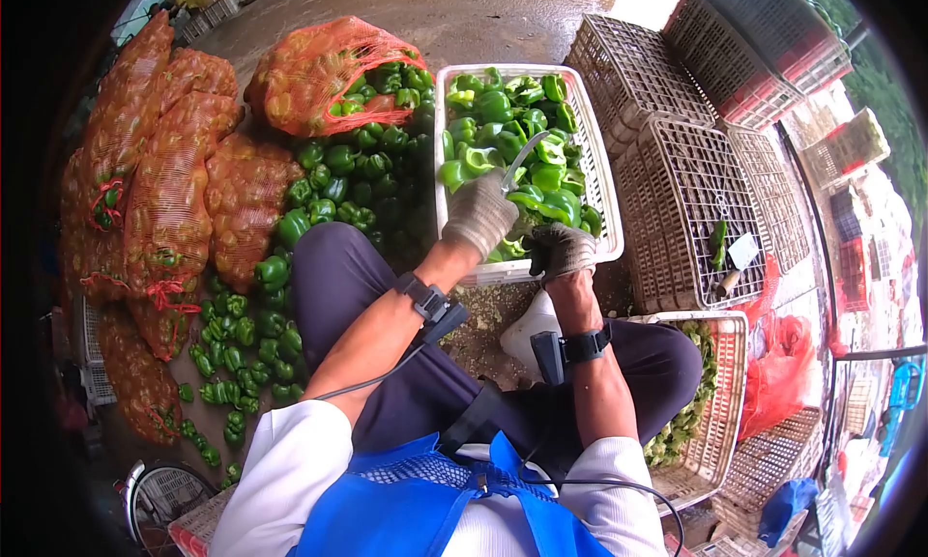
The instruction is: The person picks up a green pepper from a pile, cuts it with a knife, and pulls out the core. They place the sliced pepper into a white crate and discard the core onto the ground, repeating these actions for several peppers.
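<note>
My left hand point(479, 214), in a dirty knit glove, is closed around the handle of a curved knife point(523, 159), whose blade points up over the crate. My right hand point(564, 252), gloved too, has its fingers curled at the near edge of the white crate point(441, 137); what it holds, if anything, is hidden. Cut green peppers point(493, 108) fill the crate, several of them open halves. To the left, whole green peppers point(338, 161) lie piled on the ground beside my knee.
Full red mesh sacks point(169, 209) stand at the left, and an open one point(314, 69) spills peppers. Stacked plastic crates point(691, 214) rise at the right, with a small tool point(739, 257) on top. A crate of scraps point(731, 402) sits by my right knee.
</note>
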Demonstrator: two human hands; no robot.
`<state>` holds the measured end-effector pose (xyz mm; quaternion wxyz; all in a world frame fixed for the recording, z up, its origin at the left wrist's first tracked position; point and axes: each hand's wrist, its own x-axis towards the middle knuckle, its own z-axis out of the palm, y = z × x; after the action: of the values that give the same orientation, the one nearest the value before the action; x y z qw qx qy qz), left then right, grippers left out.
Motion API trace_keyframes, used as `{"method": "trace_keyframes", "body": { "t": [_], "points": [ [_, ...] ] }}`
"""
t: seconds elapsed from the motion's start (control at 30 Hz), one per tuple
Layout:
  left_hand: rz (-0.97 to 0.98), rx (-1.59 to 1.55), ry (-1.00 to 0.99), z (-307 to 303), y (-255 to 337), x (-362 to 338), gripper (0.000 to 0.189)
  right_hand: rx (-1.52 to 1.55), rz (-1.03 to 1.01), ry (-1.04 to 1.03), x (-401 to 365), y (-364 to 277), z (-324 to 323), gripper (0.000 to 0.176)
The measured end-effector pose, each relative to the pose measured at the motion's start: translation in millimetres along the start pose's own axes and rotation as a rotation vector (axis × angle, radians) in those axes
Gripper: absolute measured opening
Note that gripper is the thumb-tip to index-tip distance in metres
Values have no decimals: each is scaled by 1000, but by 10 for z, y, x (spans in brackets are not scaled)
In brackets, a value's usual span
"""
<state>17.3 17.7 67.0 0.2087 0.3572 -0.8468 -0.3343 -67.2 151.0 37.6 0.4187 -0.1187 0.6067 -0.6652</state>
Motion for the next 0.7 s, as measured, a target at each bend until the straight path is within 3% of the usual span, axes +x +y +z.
{"method": "trace_keyframes", "body": {
  "t": [0.1,0.13,0.27,0.5,0.53,0.57,0.6,0.63,0.67,0.7],
  "points": [
    [15,-45,17,-61,45,-33,15,97,-40,93,-28,-4,30,15],
    [16,-77,12,-68,38,-32,16,15,-25,-9,12,-38,13,16],
    [-1,46,41,-53,93,-72,23,426,115,207,-54,-121,219,19],
    [82,52,66,75,24,-108,18,27,89,373,60,-105,166,14],
    [80,67,55,167,-105,-34,17,-934,-109,239,128,-70,33,17],
    [76,82,44,163,-136,24,16,-729,-132,203,93,-83,53,20],
    [-114,-14,0,157,-171,74,13,-525,-155,165,41,-81,79,24],
    [-59,50,16,163,-232,116,14,-321,-176,127,-21,-121,125,28],
    [-5,115,31,169,-298,148,14,-454,-191,128,-105,-237,192,40],
    [50,180,47,191,-356,166,14,-436,-216,104,-90,-216,170,40]
  ]
}}
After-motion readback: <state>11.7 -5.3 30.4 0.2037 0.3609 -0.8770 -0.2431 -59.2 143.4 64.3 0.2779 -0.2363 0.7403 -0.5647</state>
